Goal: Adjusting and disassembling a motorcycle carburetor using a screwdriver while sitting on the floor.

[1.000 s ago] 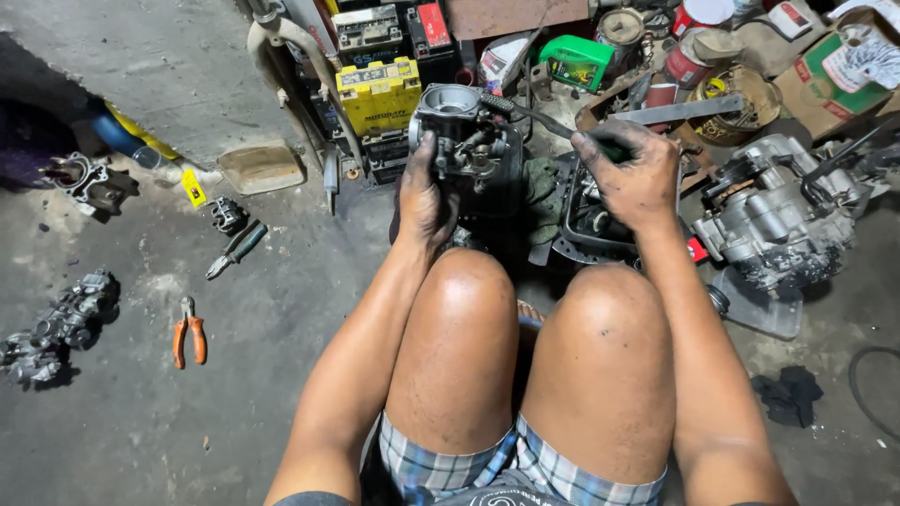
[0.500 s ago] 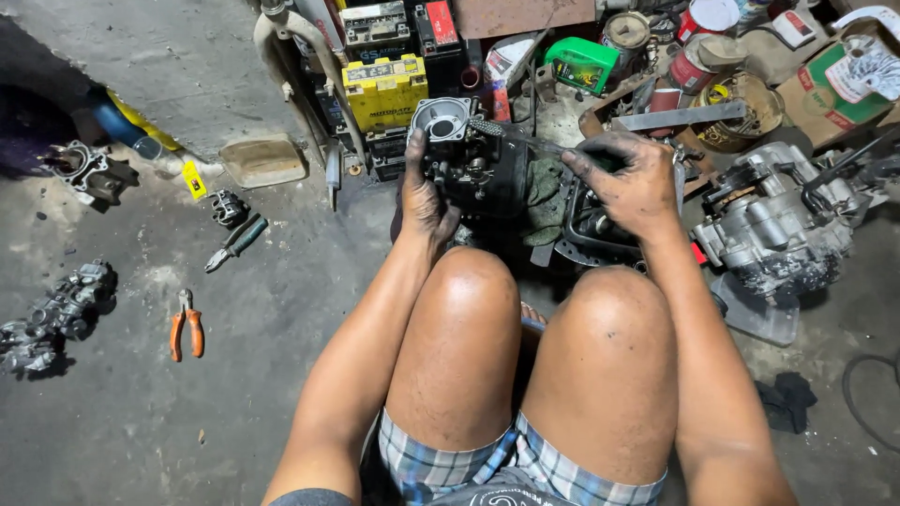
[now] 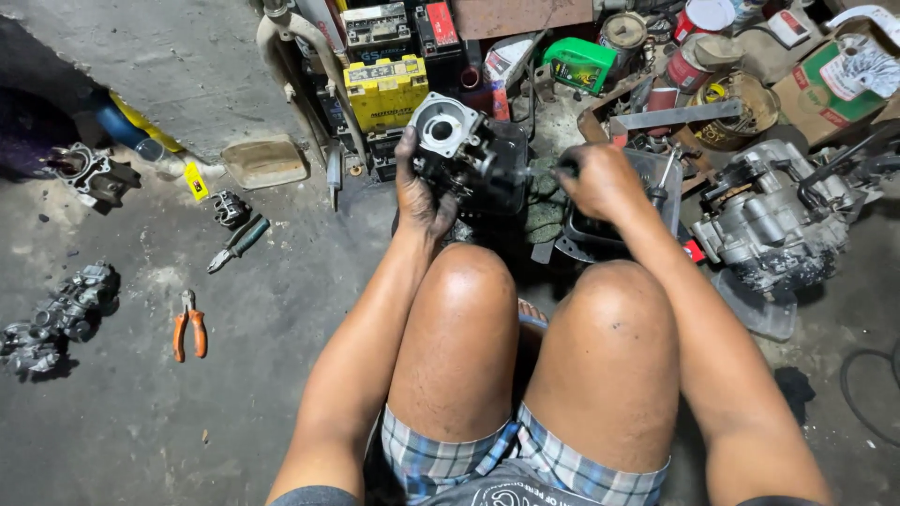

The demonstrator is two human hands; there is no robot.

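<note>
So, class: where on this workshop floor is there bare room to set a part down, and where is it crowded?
Bare concrete floor lies left of the left knee, below the orange pliers, and between the pliers and the left forearm. It is crowded ahead: the yellow battery, cans, and the engine block beside the right hand.

Dim scene, harsh light from above near head; glare on knees (image 3: 525,281); dark corners, wide-angle edge distortion, focus sharp.

The dark engine part (image 3: 464,155) now sits turned in the left hand (image 3: 422,192) — its round grey opening faces up toward the camera. The right hand (image 3: 600,183) is lower and closed into a fist — no longer spread over the part.
</note>
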